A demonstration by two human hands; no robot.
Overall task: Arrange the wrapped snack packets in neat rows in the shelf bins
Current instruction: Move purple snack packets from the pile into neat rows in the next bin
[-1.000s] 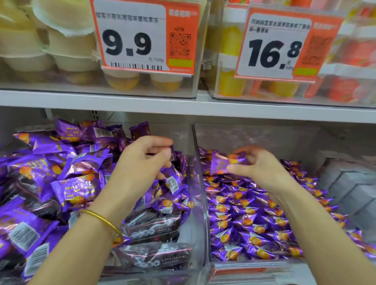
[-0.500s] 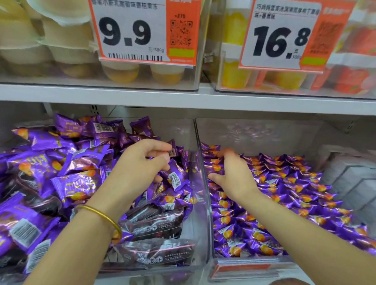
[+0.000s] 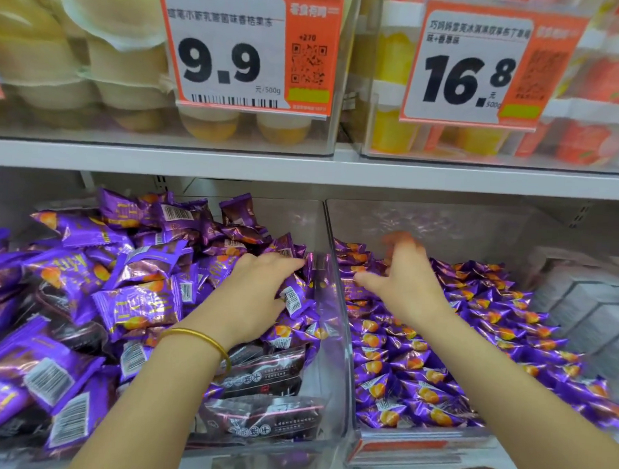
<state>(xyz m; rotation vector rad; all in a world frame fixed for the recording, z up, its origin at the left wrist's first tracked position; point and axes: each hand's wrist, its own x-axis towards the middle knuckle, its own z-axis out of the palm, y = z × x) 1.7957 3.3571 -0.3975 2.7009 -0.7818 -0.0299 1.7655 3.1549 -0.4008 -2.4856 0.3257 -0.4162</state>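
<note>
Left hand (image 3: 262, 292) curls over heaped purple snack packets (image 3: 136, 297) at nine o'clock, grip unclear; spread right hand (image 3: 406, 279) at one o'clock could scatter the rows (image 3: 419, 376) in the right bin (image 3: 444, 227)

This is a shop, at a shelf of sweets sold by weight. Two orange-and-white price tags hang on clear upper bins (image 3: 344, 92): a 9.9 tag (image 3: 246, 48) with a barcode and a 16.8 tag (image 3: 489, 64), both with QR codes and a per-500g note. Stacked jelly cups (image 3: 129, 92) fill those bins above a white shelf (image 3: 304, 167). Below it, clear lower bins (image 3: 336, 307) hold loose purple packets (image 3: 420, 347), many showing barcodes, and a red label strip (image 3: 408, 445) fronts one.
</note>
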